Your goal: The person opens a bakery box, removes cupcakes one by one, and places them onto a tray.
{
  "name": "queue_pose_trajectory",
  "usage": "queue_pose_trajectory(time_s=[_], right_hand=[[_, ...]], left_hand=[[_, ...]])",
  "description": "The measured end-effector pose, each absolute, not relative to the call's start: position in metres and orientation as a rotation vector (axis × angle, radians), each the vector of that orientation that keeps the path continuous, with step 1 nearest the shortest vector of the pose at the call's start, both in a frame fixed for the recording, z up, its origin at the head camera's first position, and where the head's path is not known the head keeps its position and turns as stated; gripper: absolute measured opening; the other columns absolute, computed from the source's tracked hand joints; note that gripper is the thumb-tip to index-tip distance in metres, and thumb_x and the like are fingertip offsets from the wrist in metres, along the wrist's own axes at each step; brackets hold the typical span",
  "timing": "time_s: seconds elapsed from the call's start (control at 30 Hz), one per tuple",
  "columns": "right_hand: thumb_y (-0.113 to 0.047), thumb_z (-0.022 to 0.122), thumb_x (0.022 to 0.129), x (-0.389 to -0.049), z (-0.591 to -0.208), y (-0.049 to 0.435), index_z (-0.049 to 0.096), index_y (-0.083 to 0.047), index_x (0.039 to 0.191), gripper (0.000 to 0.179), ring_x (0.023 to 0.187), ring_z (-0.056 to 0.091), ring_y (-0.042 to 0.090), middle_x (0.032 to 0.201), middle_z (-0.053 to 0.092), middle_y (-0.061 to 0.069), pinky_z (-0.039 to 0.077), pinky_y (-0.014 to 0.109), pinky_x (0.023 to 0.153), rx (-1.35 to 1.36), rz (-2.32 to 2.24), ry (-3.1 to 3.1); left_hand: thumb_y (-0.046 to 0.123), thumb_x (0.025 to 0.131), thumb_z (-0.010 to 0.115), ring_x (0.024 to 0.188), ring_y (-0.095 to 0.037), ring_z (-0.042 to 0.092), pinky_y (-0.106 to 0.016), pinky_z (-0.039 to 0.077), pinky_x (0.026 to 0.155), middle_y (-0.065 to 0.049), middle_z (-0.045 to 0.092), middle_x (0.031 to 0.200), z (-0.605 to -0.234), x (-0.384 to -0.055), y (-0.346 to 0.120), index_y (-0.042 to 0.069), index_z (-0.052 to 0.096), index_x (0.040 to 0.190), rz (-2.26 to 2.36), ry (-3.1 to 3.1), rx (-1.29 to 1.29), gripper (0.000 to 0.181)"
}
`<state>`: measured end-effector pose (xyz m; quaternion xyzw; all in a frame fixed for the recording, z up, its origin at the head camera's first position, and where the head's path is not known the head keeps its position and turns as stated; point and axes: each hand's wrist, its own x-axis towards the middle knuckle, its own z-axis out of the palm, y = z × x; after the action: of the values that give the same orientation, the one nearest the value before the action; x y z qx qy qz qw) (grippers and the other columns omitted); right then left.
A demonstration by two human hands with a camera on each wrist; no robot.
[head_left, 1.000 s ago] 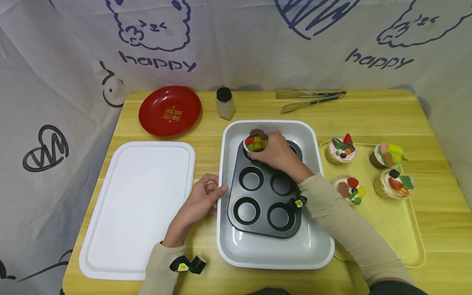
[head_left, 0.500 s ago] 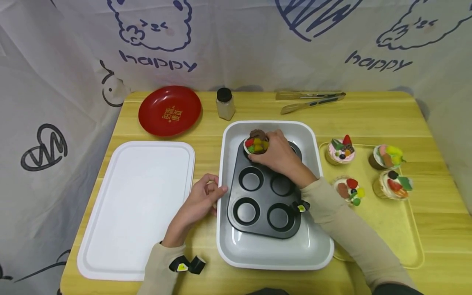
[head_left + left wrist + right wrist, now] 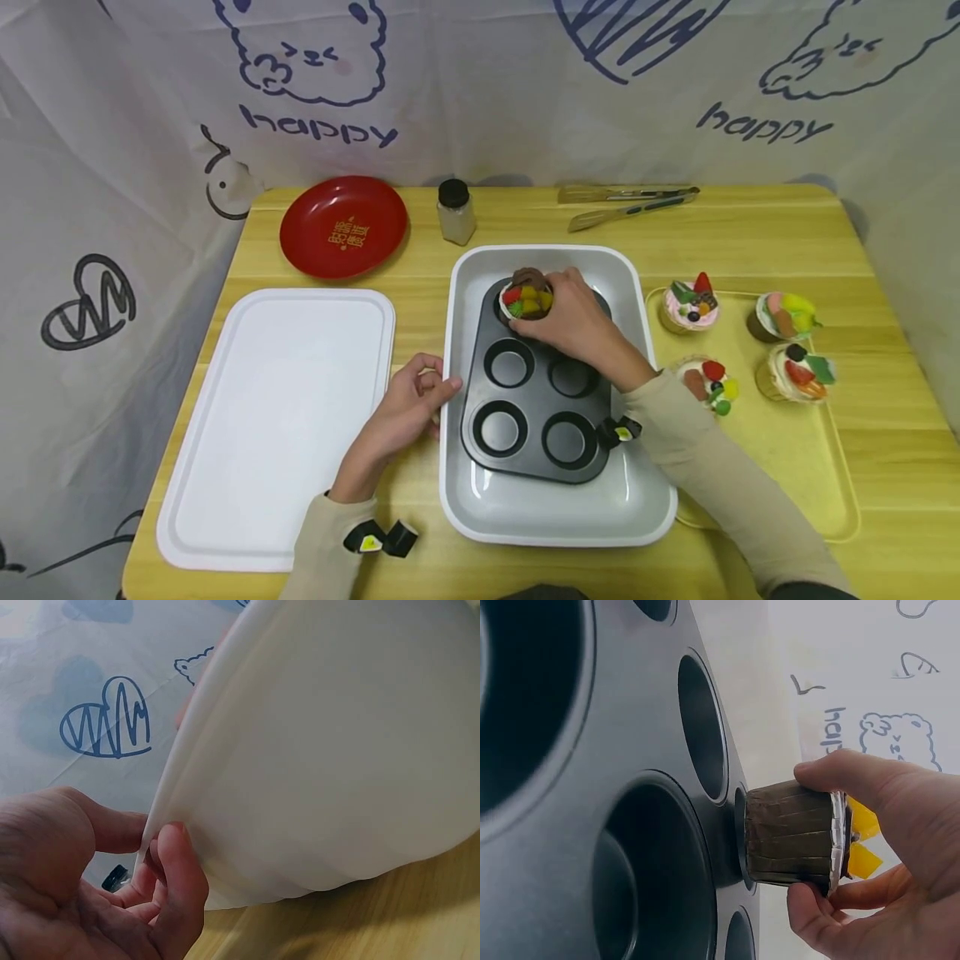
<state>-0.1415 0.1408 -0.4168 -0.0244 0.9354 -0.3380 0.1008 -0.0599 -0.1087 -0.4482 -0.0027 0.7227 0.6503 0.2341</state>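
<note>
My right hand (image 3: 573,321) pinches a cupcake (image 3: 528,300) topped with fruit pieces and a brown swirl. Its pleated brown wrapper shows between thumb and fingers in the right wrist view, the base right at the mouth of a cup. That cup is the far-left one of a dark muffin tin (image 3: 536,404), which lies inside a deep white tray (image 3: 558,540). The nearer four cups hold nothing; my hand partly covers the far-right one. On the tray's left side, my left hand (image 3: 408,400) pinches the rim between thumb and fingers, as the left wrist view shows.
Several cupcakes (image 3: 690,308) stand on and around a yellow tray (image 3: 780,475) at the right. To the left lies a flat white tray (image 3: 281,425). Along the back are a red plate (image 3: 345,225), a black-capped jar (image 3: 457,218) and tongs (image 3: 630,204).
The right hand and the cupcake have shifted slightly right, and the cupcake appears a little higher over the tin. My left hand stays on the tray's rim.
</note>
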Motion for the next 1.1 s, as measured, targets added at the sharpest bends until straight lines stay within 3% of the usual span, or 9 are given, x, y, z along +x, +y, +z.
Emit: queue_pose_trajectory(time_s=[0.67,1.1], right_hand=[[-0.035,0.086,0.076,-0.128,-0.402,0.159,0.06,0.007,0.121,0.067,0.102,0.049,0.033,0.112,0.052,0.021,0.049,0.047,0.088,-0.105,-1.097,2.791],[-0.036,0.083,0.078,-0.112,-0.393,0.179,0.056,0.007,0.127,0.071,0.102,0.052,0.035,0.113,0.05,0.022,0.053,0.051,0.089,-0.021,-1.081,2.803]], left_hand=[[0.011,0.099,0.062,0.058,-0.019,0.062,-0.035,0.055,0.043,-0.014,0.061,0.079,-0.448,-0.06,-0.108,-0.006,0.043,0.114,1.78,1.991,-0.014,0.03],[0.012,0.099,0.062,0.059,-0.019,0.062,-0.034,0.055,0.043,-0.017,0.063,0.082,-0.448,-0.059,-0.108,-0.007,0.043,0.115,1.775,2.003,0.007,0.031]])
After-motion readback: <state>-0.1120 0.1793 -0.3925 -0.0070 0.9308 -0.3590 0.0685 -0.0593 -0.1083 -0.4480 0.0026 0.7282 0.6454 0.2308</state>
